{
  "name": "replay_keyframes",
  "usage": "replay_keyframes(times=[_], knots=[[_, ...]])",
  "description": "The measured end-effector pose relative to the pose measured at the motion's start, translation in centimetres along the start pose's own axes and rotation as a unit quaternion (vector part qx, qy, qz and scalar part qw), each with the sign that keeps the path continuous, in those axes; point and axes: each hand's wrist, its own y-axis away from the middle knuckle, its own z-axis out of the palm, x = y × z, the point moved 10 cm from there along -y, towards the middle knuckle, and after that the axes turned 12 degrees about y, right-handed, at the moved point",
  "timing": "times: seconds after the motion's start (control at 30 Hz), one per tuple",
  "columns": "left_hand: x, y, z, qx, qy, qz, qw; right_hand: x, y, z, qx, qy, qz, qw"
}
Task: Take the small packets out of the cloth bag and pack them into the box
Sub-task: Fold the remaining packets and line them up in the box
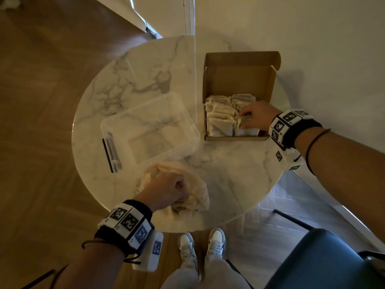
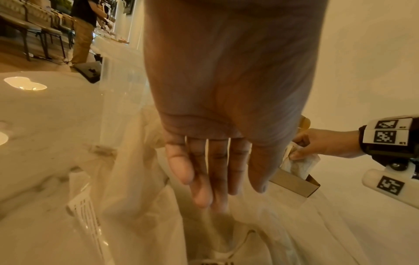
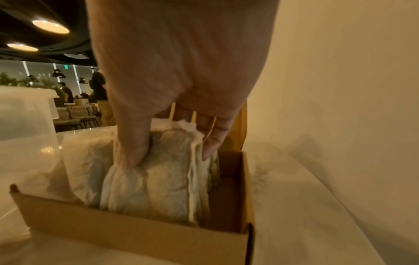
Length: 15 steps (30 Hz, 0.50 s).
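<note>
An open cardboard box [image 1: 235, 138] stands at the right of the round marble table [image 1: 229, 184], with several pale cloth packets [image 1: 220, 117] packed upright in it. My right hand [image 1: 256, 116] reaches into the box. In the right wrist view its thumb [image 3: 133, 152] and fingers [image 3: 211, 143] pinch one packet [image 3: 167, 179] near the box's [image 3: 136, 238] right wall. The crumpled cream cloth bag [image 1: 195, 184] lies near the table's front edge. My left hand [image 1: 166, 190] is on it, with straight fingers [image 2: 211, 179] pointing into the bag's [image 2: 136, 206] opening and holding nothing.
A clear plastic container [image 1: 145, 130] sits left of the box, just behind the bag. A dark blue chair [image 1: 325, 261] stands at the lower right. A pale wall runs close behind the box on the right. My feet are at the table's near edge.
</note>
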Motion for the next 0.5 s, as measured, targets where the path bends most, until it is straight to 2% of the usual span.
replay_keyframes(times=[0.1,0.3,0.4,0.5], knots=[[-0.3,-0.2,0.1,0.0,-0.005,-0.005,1.0,0.5,-0.6,0.1,0.01,0.015,0.01,1.0],[-0.4,-0.1,-0.9,0.032,-0.039,-0.019,0.999,-0.1,0.5,-0.8,0.118,0.122,0.043,0.984],[-0.4,0.2,-2.6,0.074,-0.051,-0.024,0.996,-1.0,2.5,-2.3,0.193,0.08,0.082,0.974],[-0.7,1.1,-4.3,0.108,-0.063,-0.04,0.991,-3.4,5.4,-2.8,0.259,0.012,0.086,0.962]])
